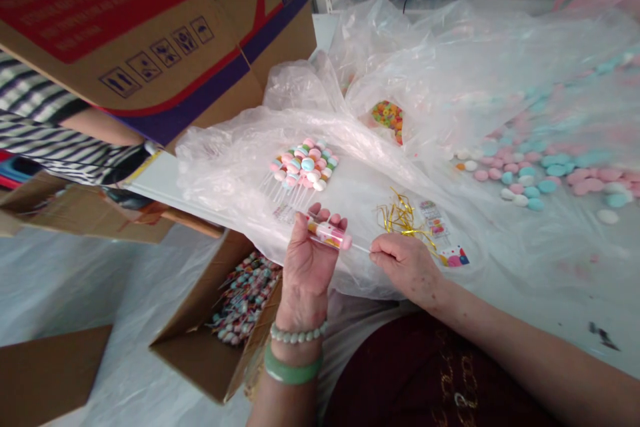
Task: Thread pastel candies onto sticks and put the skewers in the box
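Observation:
My left hand [313,250], palm up, has its fingers closed round a small clear printed wrapper [327,233] with pink candy in it. Out of the wrapper's right end runs a thin white stick [361,249]. My right hand [407,267] pinches the far end of that stick. Just beyond my left hand lies a bunch of candy lollipops [305,163] in pink, blue and white, sticks towards me. Gold twist ties [400,213] are heaped past my right hand, beside several flat printed wrappers [453,256].
Loose pink, blue and white candies [535,177] spread over the plastic sheet [500,107] at right. Small colourful rings [387,117] show at the back. A large carton [165,33] stands at left, with a person's striped sleeve [40,107] behind it. Below the table, an open box [200,353] holds wrapped lollipops.

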The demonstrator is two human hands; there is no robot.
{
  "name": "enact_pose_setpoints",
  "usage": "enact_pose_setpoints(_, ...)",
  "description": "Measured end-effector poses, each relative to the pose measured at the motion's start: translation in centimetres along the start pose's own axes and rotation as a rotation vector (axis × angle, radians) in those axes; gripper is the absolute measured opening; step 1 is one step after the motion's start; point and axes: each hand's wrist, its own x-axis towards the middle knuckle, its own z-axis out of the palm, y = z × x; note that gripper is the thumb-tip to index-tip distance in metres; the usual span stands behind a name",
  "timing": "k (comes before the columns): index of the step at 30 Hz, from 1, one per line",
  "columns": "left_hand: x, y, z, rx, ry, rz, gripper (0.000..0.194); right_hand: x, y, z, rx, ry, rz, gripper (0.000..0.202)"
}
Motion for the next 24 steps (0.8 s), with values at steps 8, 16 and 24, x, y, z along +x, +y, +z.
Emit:
enact_pose_setpoints(8, -0.9, -2.7, 0.9, 0.094, -0.026, -0.136, 0.019, 0.7, -0.1, 0.8, 0.086, 0.116, 0.009, 0.014)
enact_pose_setpoints(16, -1.2, -3.8, 0.5, 0.492, -0.085, -0.074, 0.020, 0.4, 0.5, 0.5, -0.185, 0.254, -0.272, 0.021)
enact_pose_setpoints(24, -1.0, -2.9, 0.6, 0.198, -0.029, -0.317, 0.029, 0.0, 0.7, 0.3, -0.476, 0.346, -0.464, 0.027)
